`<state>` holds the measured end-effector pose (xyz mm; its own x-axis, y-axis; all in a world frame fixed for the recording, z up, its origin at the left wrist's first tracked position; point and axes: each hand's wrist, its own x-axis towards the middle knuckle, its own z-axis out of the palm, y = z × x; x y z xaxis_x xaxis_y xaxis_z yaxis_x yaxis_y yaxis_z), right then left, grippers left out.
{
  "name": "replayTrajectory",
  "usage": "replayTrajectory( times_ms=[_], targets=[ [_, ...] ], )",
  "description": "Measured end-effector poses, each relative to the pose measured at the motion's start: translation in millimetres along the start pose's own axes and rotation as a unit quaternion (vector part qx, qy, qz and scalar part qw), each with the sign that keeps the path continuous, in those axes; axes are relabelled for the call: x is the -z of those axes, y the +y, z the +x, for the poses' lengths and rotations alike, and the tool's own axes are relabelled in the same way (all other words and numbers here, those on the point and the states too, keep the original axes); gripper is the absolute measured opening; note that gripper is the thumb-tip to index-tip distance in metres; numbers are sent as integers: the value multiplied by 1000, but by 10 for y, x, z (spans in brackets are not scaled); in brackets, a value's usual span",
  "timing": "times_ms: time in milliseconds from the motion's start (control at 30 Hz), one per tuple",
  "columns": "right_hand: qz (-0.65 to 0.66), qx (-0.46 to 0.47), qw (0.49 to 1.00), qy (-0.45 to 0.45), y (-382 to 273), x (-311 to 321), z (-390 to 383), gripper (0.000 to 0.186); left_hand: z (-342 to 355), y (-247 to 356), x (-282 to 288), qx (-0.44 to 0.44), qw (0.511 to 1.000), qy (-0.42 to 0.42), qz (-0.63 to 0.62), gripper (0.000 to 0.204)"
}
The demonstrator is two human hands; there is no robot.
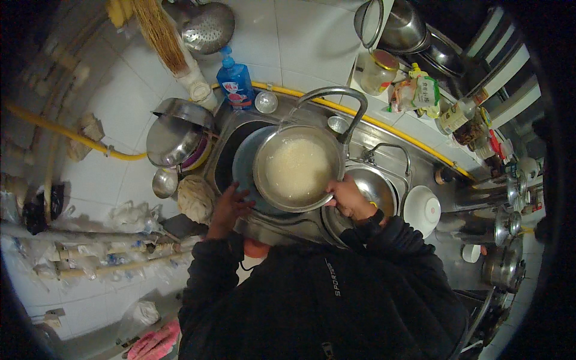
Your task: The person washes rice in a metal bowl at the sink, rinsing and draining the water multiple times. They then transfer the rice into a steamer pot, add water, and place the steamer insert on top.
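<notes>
A round metal pot (259, 165) holds pale grains that look like rice (298, 168). My right hand (353, 201) is closed on the pot's right rim, thumb on the inside edge. Under the pot, a wider grey-blue basin (244, 157) sits in the left bowl of the steel sink. My left hand (231, 207) is open, fingers apart, at the basin's lower left rim; whether it touches the rim I cannot tell. A curved faucet (360, 108) arches over the pot's far edge, and a thin stream seems to fall from its spout.
A blue soap bottle (235, 84) stands behind the sink, and a lidded steel pot (177, 135) to the left. Steel bowls (375, 186) fill the right sink bowl, beside a white bowl (422, 210). Jars and packages line the ledge. A cloth (195, 200) lies by my left hand.
</notes>
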<state>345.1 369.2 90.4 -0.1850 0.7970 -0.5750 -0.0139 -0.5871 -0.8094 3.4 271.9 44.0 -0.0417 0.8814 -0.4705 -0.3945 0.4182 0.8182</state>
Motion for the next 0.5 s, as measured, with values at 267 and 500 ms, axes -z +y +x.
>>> replayTrajectory(
  times_ms=[267,500],
  targets=[
    [149,17,988,-29,110,77,15,24,-4,-68,63,-22,999,-37,-17,74],
    [142,37,989,-37,107,32,30,37,-19,-27,35,-31,997,-40,49,71]
  ],
)
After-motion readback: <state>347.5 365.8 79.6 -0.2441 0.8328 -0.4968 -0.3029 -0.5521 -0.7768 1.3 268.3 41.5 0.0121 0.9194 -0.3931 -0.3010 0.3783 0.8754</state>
